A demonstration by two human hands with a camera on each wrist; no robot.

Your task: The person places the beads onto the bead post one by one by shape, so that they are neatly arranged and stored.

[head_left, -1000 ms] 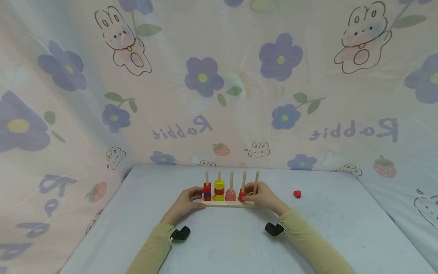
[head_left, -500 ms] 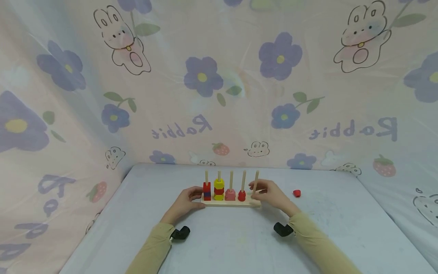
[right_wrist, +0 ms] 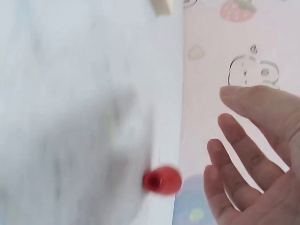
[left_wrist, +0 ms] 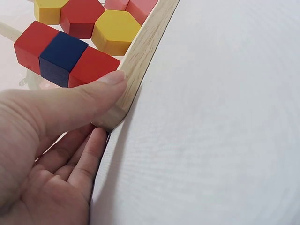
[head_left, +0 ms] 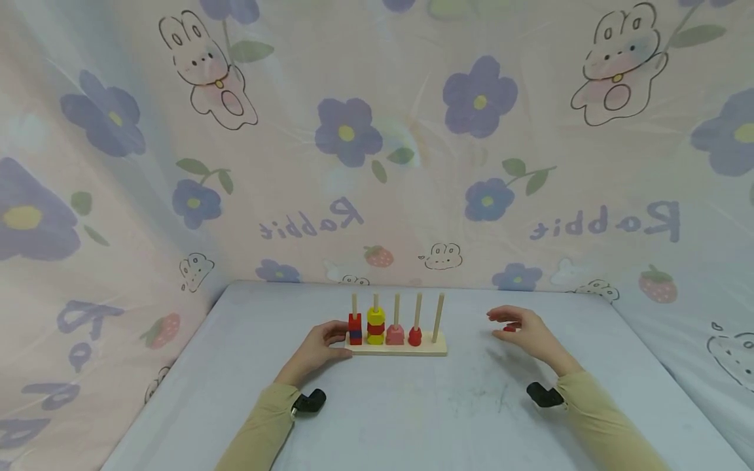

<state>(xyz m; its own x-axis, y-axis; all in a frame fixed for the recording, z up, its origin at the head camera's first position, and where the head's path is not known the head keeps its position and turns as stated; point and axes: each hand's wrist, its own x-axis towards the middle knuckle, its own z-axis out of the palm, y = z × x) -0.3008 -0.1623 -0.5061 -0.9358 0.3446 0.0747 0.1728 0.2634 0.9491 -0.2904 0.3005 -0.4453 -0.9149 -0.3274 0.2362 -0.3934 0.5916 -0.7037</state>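
Note:
A wooden peg stacker (head_left: 406,351) with a row of upright pegs stands on the table. My left hand (head_left: 318,350) grips its left end, the thumb on the edge of the base (left_wrist: 149,42) and the fingers around the corner. On the leftmost peg are red and blue square blocks (left_wrist: 64,52); beside them come a yellow-and-red hexagon stack (head_left: 376,326), a pink block (head_left: 395,335) and a red bead (head_left: 415,337). The rightmost peg (head_left: 438,319) is bare. My right hand (head_left: 530,333), fingers spread and holding nothing, hovers by a loose red piece (right_wrist: 164,180) with a dark hole.
White cloth covers the table (head_left: 400,412). Behind it hangs a curtain (head_left: 412,196) printed with rabbits and flowers, which also runs along the sides. Black wrist cameras sit at the left cuff (head_left: 309,400) and the right cuff (head_left: 544,394).
My right hand has left the red bead on the fourth peg and moved right, over to the loose red piece. The left hand stays on the stacker's end.

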